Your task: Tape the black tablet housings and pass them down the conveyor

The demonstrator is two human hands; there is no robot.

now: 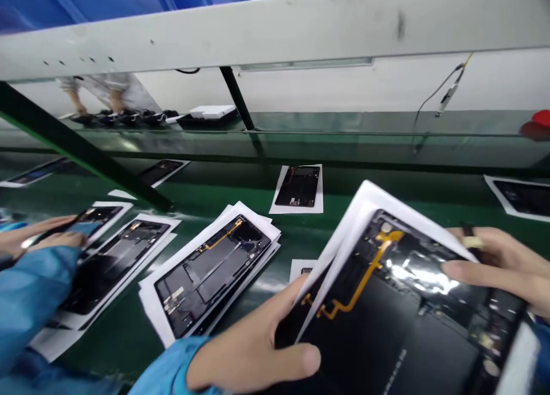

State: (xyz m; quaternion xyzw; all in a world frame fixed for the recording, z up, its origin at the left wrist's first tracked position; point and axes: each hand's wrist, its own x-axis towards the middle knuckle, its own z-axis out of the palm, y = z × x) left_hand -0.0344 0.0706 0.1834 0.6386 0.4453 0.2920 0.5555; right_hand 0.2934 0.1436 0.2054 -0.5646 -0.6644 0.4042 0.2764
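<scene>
Head view: open tablet [387,332] held up tilted above the green workbench [124,332], white paper sheets [339,257] behind it. Long axis seems to run along its yellow flex cable [365,274], far end up-right, near end down-left, lower part out of frame. Left hand [253,355] grips the near edge, thumb on the face. Right hand [494,263] pinches the far edge, narrow between thumb and fingers. Other tablets [210,274] lie on paper; a co-worker's hand [43,237] rests on one, far left.

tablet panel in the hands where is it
Head view, lower right: the tablet panel is held between left hand and right hand, beside another panel on white paper.
</scene>
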